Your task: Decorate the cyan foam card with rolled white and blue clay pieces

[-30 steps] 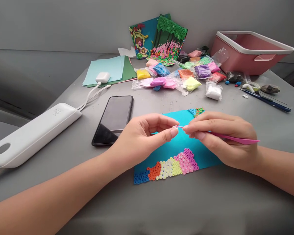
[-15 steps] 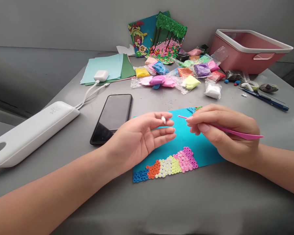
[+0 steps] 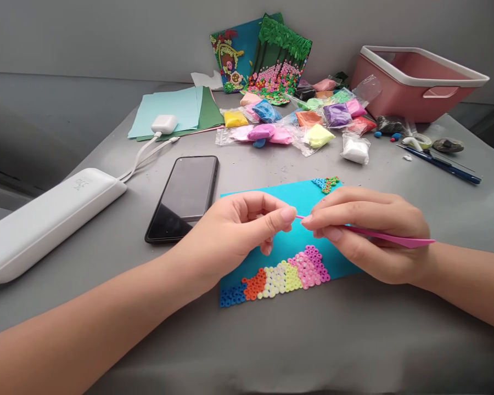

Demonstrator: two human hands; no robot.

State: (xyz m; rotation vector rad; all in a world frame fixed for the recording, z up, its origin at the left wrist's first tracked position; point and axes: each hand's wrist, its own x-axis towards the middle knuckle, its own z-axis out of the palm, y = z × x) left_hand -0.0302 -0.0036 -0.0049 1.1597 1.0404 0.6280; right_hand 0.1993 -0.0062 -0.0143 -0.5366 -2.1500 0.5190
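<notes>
Thumb and forefinger of my left hand are pinched together around the thin tip of a pink clay modelling tool. Whatever else lies between those fingertips is hidden. My right hand grips the same tool like a pen, its wide flat end pointing right. Both hands hover over a bright blue card. Along the card's near edge run small clay rings in blue, orange, white, yellow, pink and purple patches. More blue, green and orange rings fill its far corner.
A phone and a white power bank with a cable lie left. Behind are coloured paper sheets, bagged clay, decorated cards and a pink basket. Dark blue slim tools lie right.
My left fingers have closed from an open palm, where a small white clay piece showed, onto the tool's tip. That piece is now out of sight. My hands have come together.
</notes>
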